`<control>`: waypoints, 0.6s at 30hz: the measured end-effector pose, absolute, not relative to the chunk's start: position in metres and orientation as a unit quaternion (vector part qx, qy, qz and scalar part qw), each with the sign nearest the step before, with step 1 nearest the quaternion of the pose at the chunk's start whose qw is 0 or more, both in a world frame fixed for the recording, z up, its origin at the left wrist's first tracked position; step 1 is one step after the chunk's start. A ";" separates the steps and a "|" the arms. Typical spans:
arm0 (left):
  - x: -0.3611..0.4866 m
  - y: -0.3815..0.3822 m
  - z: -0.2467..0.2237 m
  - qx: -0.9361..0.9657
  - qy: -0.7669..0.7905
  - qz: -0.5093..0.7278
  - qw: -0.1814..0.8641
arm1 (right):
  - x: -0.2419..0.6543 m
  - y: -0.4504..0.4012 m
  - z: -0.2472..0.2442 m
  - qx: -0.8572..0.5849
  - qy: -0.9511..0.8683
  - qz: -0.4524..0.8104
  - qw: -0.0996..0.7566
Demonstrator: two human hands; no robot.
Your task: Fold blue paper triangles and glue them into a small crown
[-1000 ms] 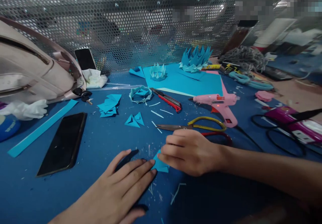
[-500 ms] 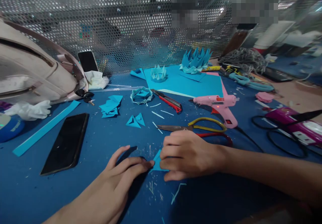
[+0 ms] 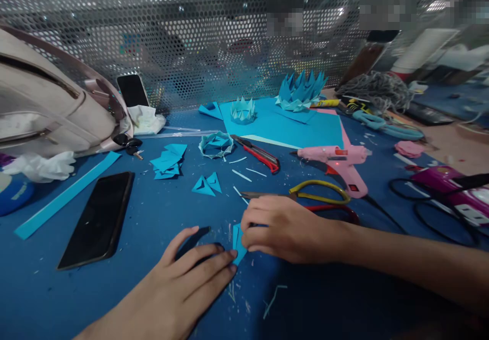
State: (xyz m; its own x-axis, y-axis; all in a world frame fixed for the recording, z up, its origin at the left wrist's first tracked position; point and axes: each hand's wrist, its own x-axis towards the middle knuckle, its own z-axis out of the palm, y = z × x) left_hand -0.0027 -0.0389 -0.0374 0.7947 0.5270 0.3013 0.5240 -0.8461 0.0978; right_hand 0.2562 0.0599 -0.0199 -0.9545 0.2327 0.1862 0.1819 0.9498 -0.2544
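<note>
A small folded piece of blue paper lies on the blue table in front of me. My left hand lies flat with fingers stretched, its fingertips pressing the paper's left edge. Curled over the upper right side is my right hand, whose fingers pinch the paper and hide part of it. Just beyond them are two folded blue triangles and a pile of blue paper pieces. Behind my right hand lie scissors with a yellow and a red handle, partly covered by it.
A pink glue gun and red box cutter lie farther back. Folded paper rings and a spiky blue paper piece stand near the perforated screen. Leftward are a phone, blue strip and bag; rightward, a purple power strip.
My right hand has shifted slightly up, and its fingers have closed in. The blue paper now shows a narrower, more upright shape. My left fingers lie closer together on its edge.
</note>
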 end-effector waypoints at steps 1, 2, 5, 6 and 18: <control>-0.003 -0.039 -0.037 0.948 0.275 0.160 0.004 | 0.255 0.059 -0.019 -0.122 -0.976 0.146 0.101; -0.003 -0.038 -0.038 0.949 0.274 0.159 0.004 | 0.254 0.059 -0.019 -0.140 -0.970 0.173 0.094; -0.003 -0.038 -0.039 0.949 0.271 0.162 0.002 | 0.251 0.054 -0.017 -0.205 -0.947 0.236 0.078; -0.003 -0.039 -0.039 0.948 0.271 0.165 0.000 | 0.250 0.053 -0.017 -0.224 -0.940 0.246 0.076; -0.001 -0.039 -0.044 0.950 0.257 0.165 -0.058 | 0.243 0.044 -0.018 -0.253 -0.931 0.244 0.094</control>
State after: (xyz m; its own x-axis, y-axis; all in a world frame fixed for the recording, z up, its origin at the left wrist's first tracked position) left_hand -0.0007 -0.0387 -0.0441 0.8128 0.4700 0.3443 0.5085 -0.8607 -0.0255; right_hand 0.2433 0.0444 -0.0179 -0.8543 0.5172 0.0514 0.4256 0.7529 -0.5020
